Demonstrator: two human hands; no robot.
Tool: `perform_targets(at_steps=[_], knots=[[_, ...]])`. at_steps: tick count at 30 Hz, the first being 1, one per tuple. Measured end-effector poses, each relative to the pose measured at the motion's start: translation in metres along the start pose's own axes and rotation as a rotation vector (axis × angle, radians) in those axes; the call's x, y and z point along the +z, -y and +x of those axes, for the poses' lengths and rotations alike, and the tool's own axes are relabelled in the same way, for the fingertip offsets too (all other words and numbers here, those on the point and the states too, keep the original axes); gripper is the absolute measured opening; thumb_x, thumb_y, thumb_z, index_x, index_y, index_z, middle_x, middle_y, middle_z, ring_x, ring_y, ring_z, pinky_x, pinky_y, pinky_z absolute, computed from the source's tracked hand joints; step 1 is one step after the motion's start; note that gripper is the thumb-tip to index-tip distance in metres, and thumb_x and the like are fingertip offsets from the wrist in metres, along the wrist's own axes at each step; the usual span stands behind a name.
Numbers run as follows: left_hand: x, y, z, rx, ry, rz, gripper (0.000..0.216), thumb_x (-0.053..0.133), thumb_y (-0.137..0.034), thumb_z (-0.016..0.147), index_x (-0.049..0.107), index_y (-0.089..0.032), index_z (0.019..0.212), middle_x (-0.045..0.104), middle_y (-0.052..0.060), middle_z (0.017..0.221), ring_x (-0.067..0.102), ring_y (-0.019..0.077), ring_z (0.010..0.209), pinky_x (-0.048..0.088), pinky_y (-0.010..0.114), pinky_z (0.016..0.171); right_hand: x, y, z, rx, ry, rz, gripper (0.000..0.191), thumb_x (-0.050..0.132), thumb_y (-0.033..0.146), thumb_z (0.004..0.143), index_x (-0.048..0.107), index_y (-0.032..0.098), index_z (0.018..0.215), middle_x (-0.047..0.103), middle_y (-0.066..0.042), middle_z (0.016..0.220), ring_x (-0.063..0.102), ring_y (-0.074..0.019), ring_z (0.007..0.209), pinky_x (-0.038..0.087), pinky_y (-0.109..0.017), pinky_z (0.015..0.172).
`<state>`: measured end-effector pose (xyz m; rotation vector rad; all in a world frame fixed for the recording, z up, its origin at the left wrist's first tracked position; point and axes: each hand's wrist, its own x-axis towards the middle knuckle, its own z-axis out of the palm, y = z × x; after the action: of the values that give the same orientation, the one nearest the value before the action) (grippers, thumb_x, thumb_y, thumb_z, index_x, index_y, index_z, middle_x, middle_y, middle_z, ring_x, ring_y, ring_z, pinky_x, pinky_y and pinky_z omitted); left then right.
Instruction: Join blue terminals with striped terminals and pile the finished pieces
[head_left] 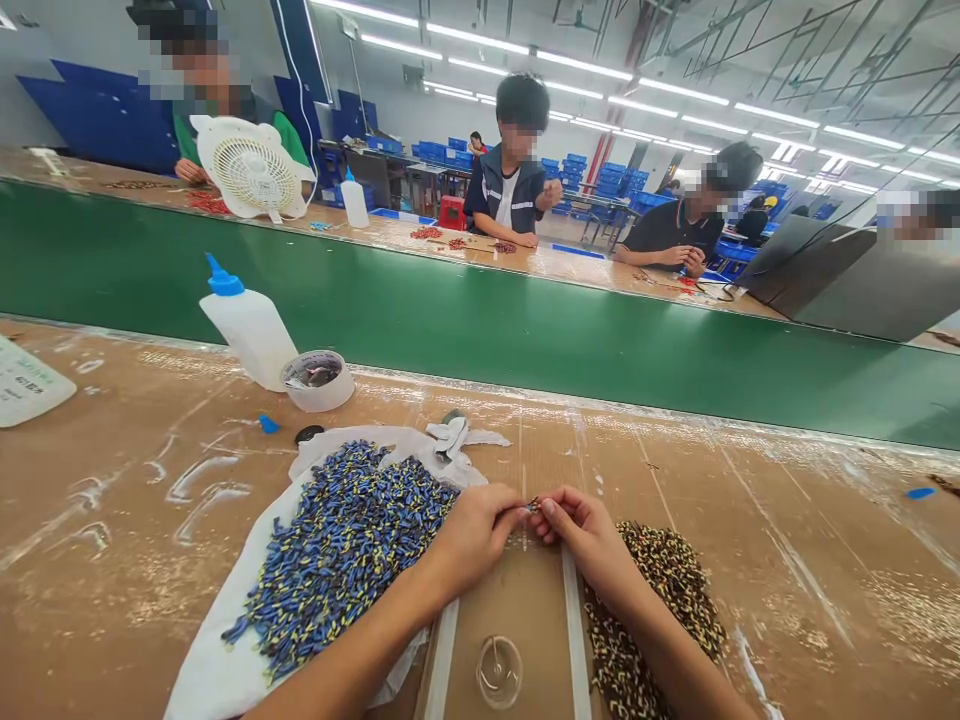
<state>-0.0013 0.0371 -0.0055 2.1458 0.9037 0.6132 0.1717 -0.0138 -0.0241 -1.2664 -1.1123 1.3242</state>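
At the lower centre of the frame my left hand (472, 535) and right hand (589, 540) meet fingertip to fingertip, both pinched on one small part (533, 505) — held up between them for joining, I judge. Blue-and-yellow pieces (337, 550) lie heaped left on a white bag (225, 670), dark speckled ones (667, 580) right — each within easy reach.

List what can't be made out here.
- Head view: the small part pinched between left hand and right hand is too small and hidden by fingers.
- Dark pile: partly covered by the right forearm, cut off at the bottom edge.
- Blue pile: single pieces too small.
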Motion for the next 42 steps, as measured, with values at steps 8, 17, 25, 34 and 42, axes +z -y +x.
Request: perform_targets(at_steps=[8,17,25,34,42], knots=[[0.002,0.005,0.000,-0.006,0.026,0.004,0.025,0.049,-0.015,0.091,0.065,-0.014,0.073,0.062,0.001,0.072,0.052,0.0136,0.069,0.031,0.024,0.064,0.003,-0.006,-0.001,-0.019,0.013,-0.067,0.035,0.061,0.050,0.085,0.059,0.015,0.080,0.065,-0.004,0.073,0.056,-0.0121,0.064,0.043,-0.025,0.060],[0.007,0.007,-0.002,-0.043,0.065,0.089,0.021,0.056,-0.016,0.086,0.065,-0.016,0.067,0.060,0.000,0.065,0.050,0.0131,0.064,0.026,0.026,0.060,0.009,-0.013,-0.007,-0.132,-0.002,-0.304,0.028,0.049,0.040,0.094,0.052,0.018,0.076,0.057,-0.001,0.067,0.049,-0.0133,0.062,0.038,-0.025,0.059],[0.003,0.016,0.001,-0.065,0.084,0.083,0.028,0.045,-0.022,0.092,0.063,-0.016,0.070,0.062,0.002,0.073,0.053,0.0161,0.072,0.030,0.026,0.066,0.018,-0.023,0.005,-0.165,-0.035,-0.202,0.033,0.050,0.048,0.092,0.052,0.017,0.078,0.058,-0.002,0.065,0.054,-0.0135,0.061,0.041,-0.025,0.060],[-0.001,0.009,0.003,-0.111,0.061,0.006,0.032,0.042,-0.031,0.094,0.062,-0.016,0.073,0.064,0.003,0.075,0.054,0.0172,0.072,0.033,0.025,0.066,0.016,-0.017,0.016,-0.034,-0.022,0.106,0.052,0.065,0.066,0.074,0.053,0.016,0.081,0.060,-0.001,0.064,0.053,-0.0096,0.055,0.040,-0.022,0.054],[0.002,0.019,0.003,-0.147,0.033,0.037,0.031,0.045,-0.030,0.093,0.065,-0.016,0.074,0.067,0.004,0.077,0.056,0.0176,0.074,0.034,0.025,0.066,0.015,-0.027,0.022,-0.010,-0.025,0.144,0.055,0.067,0.069,0.068,0.051,0.017,0.077,0.061,0.000,0.061,0.051,-0.0095,0.050,0.039,-0.021,0.050]])
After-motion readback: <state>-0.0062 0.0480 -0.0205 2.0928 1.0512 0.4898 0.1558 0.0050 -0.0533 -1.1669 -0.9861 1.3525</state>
